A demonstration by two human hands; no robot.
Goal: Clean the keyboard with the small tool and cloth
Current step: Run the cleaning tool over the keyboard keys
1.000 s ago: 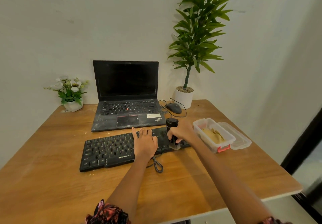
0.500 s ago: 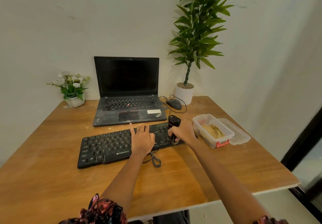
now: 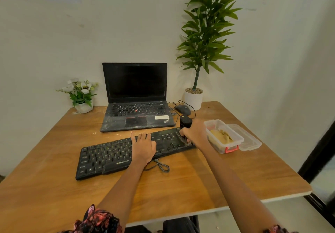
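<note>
1. You get soft, even, moderately bright light; nothing looks blown out.
2. Your forearms cast only faint, diffuse shadows on the wooden table (image 3: 54, 187).
3. The wide lens bends the table's edges and the wall (image 3: 54, 42) corners.
4. Focus holds centrally; the laptop (image 3: 135, 98) screen shows no glare.

A wooden counter (image 3: 199, 183) with a pale edge carries a black keyboard (image 3: 108, 157) at the middle, its cable (image 3: 161, 165) looped just in front. Behind it sits an open laptop (image 3: 136, 105), with a mouse (image 3: 183, 109) and potted plant (image 3: 193, 98) to its right, and a flower pot (image 3: 83, 106) to its left. A clear box (image 3: 223, 135) and its lid (image 3: 248, 138) lie at the right.
</note>
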